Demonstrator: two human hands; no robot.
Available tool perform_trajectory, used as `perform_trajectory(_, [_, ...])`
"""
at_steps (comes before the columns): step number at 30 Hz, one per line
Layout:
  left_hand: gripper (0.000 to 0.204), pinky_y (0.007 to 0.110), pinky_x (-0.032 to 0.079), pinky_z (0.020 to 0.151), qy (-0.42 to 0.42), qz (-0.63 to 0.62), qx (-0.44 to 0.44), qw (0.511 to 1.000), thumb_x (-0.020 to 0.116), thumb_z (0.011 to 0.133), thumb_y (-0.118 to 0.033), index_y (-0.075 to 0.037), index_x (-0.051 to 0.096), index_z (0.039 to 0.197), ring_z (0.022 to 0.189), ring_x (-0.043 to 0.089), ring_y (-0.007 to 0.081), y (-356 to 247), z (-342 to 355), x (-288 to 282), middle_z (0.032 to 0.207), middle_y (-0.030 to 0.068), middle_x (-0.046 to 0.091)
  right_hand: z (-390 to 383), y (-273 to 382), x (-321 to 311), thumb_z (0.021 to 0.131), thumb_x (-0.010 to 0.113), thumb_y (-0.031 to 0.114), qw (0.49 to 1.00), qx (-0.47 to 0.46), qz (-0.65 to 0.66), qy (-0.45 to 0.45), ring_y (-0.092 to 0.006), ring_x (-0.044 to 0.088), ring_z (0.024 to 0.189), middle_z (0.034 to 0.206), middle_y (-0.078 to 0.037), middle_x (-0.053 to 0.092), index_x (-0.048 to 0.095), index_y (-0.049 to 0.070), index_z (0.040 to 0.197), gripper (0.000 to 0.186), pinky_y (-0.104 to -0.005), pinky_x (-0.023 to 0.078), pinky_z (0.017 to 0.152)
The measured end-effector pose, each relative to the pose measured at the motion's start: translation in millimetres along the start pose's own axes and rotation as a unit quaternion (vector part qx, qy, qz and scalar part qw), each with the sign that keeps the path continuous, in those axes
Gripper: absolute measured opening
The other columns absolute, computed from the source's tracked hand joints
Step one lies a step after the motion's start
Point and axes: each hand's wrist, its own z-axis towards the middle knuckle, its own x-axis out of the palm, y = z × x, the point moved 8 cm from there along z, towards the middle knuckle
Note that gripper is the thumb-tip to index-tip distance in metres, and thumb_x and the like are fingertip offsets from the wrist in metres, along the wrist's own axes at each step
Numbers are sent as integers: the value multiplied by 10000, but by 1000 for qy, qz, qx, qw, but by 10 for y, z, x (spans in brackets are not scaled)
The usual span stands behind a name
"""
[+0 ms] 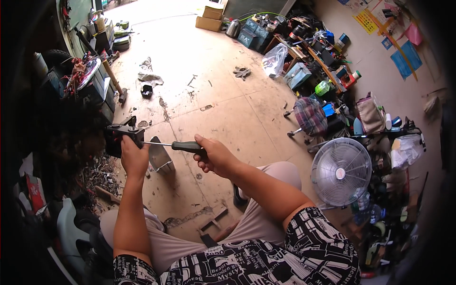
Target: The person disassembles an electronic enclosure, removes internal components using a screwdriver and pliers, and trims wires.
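"Stained floor (228,114) below; any risk?"

"Left hand (134,156) grips the black casing (124,128), left of frame centre; right hand (214,156) holds the green-handled screwdriver (183,146). Pushed askew, its tip could slip."

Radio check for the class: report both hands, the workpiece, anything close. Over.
Left hand holding black box. Right hand gripping screwdriver, pointed at box. Silver case just below screwdriver in view.

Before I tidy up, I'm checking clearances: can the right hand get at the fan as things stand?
Probably not readily: the right hand holds a green-handled screwdriver, and the fan stands well off to the person's right.
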Motion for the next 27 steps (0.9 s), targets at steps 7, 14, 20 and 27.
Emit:
perform_trajectory(7, [550, 481, 474, 825, 12, 19, -13, 1000, 793, 753, -234, 13, 453, 1109, 1010, 572, 435, -45, -4, -39, 1103, 225, 570, -106, 257, 117, 916, 663, 291, 984, -153, -93, -20, -103, 557, 647, 821, -18, 559, 545, 42, 1125, 346, -237, 466, 533])
perform_trajectory(14, [552, 477, 476, 820, 5, 23, -8, 1000, 797, 753, -246, 16, 455, 1098, 1008, 572, 434, -34, -6, -27, 1100, 224, 570, -70, 240, 66, 880, 695, 318, 967, -186, -175, -2, -113, 564, 659, 838, -34, 565, 551, 73, 1171, 407, -250, 489, 538])
perform_trajectory(20, [538, 477, 479, 808, 9, 15, -3, 1000, 795, 756, -244, 17, 455, 1080, 994, 575, 437, -11, -1, -10, 1081, 224, 570, 23, 43, -11, 889, 677, 329, 999, -16, 7, 36, -112, 576, 678, 820, -17, 579, 575, 79, 1128, 361, -250, 493, 554])
perform_trajectory(27, [539, 478, 477, 797, 8, 24, -10, 1000, 797, 756, -244, 21, 457, 1079, 986, 575, 436, -25, -8, -18, 1075, 225, 571, -47, 209, 119, 850, 745, 238, 971, -181, -148, 55, -108, 593, 722, 922, -31, 631, 580, 111, 1219, 423, -256, 511, 586])
